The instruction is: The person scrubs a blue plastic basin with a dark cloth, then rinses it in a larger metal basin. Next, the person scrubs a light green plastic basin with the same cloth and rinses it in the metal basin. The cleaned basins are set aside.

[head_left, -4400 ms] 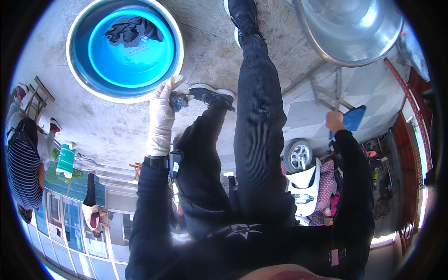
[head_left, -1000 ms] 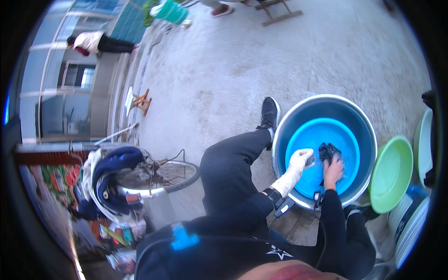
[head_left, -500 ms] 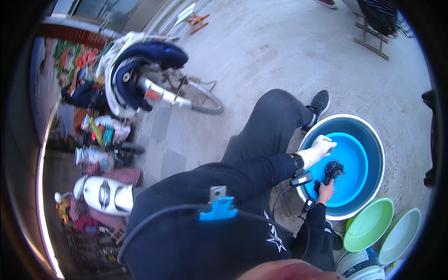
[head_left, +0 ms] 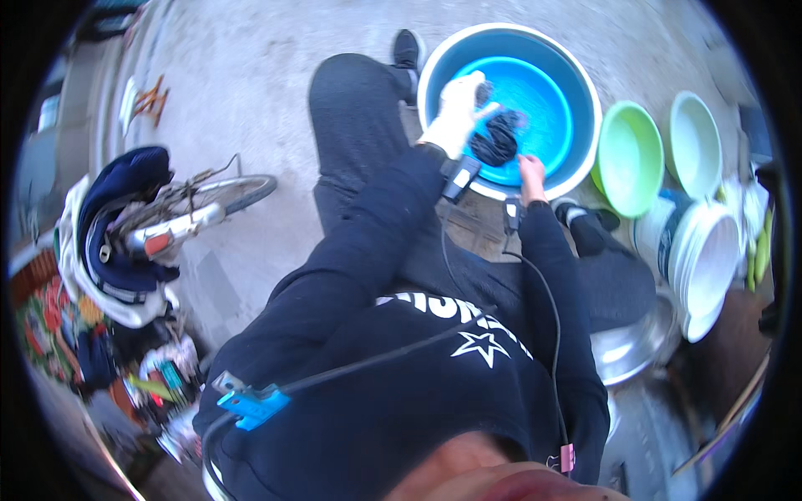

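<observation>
A bright blue basin (head_left: 551,104) holding water sits inside a larger basin with a pale rim (head_left: 591,138). In it lies a bunched, wet black cloth (head_left: 494,144). My left hand (head_left: 454,115), in a white glove, reaches over the basin's left side; a dark bit of the cloth shows between its thumb and curled fingers. My right hand (head_left: 531,174), bare, is at the near rim, just right of the cloth. Its fingers are curled together, and whatever they hold is too blurred to make out.
To the right stand a green basin (head_left: 631,159), a pale basin (head_left: 695,146) and stacked white tubs (head_left: 706,259). A metal basin (head_left: 635,342) is beside my right leg. A bicycle (head_left: 192,200) and a small wooden stool (head_left: 150,100) are at the left. Cables run along both arms.
The view has turned and shifted, so the basins now appear higher and nearer the middle. My right hand has moved off the cloth's middle to the near rim; my gloved hand has come closer to the cloth.
</observation>
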The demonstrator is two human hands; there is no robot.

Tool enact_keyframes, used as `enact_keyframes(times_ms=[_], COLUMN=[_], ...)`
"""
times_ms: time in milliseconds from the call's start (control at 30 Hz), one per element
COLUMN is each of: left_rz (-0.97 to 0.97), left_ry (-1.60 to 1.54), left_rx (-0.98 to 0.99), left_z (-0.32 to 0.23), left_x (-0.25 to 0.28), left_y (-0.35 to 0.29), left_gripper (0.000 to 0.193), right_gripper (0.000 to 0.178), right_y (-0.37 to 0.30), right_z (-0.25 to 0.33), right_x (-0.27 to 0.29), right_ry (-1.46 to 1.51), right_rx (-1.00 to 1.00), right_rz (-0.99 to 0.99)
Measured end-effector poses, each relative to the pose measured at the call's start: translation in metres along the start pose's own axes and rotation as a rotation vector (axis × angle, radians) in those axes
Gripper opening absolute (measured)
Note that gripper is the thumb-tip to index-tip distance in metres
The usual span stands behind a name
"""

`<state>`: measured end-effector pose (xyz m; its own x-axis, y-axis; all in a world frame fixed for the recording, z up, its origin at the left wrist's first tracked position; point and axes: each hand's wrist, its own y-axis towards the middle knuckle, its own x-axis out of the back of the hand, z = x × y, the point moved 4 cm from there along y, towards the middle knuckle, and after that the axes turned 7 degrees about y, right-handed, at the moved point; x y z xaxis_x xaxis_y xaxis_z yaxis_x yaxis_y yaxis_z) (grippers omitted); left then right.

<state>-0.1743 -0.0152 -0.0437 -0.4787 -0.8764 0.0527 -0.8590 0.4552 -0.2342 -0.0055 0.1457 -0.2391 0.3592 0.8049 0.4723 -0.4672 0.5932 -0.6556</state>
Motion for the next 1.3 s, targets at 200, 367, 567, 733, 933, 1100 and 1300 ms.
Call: enact_keyframes(times_ms=[200, 367, 567, 733, 933, 1100, 1300], left_rz=[0.007, 0.046, 0.179, 0.276, -0.150, -0.305, -0.175], left_ry=[-0.550, 0.548, -0.406, -0.330, -0.363, -0.286, -0.303], left_rx=[0.254, -0.290, 0.665, 0.776, 0.587, 0.752, 0.841], left_z=[0.008, 0.021, 0.069, 0.096, 0.137, 0.164, 0.167], left_x=[-0.010, -0.023, -0.069, -0.080, -0.041, -0.008, -0.011], left_y=[-0.007, -0.007, -0.009, -0.016, -0.001, -0.015, -0.013], left_gripper=[0.037, 0.046, 0.050, 0.060, 0.025, 0.040, 0.068], right_gripper=[0.035, 0.052, 0.066, 0.042, 0.054, 0.066, 0.050], right_y=[-0.041, -0.070, -0.070, -0.049, -0.010, 0.036, 0.060], right_z=[0.058, 0.108, 0.107, 0.068, 0.042, 0.053, 0.068], right_x=[0.020, 0.032, 0.028, 0.031, 0.043, 0.002, -0.067], right_ry=[0.763, 0.887, 0.652, 0.671, 1.428, 0.334, -0.105], right_rx=[-0.033, 0.142, 0.232, -0.026, -0.053, 0.078, 0.303], right_rz=[0.228, 0.348, 0.220, 0.092, -0.033, -0.046, -0.125])
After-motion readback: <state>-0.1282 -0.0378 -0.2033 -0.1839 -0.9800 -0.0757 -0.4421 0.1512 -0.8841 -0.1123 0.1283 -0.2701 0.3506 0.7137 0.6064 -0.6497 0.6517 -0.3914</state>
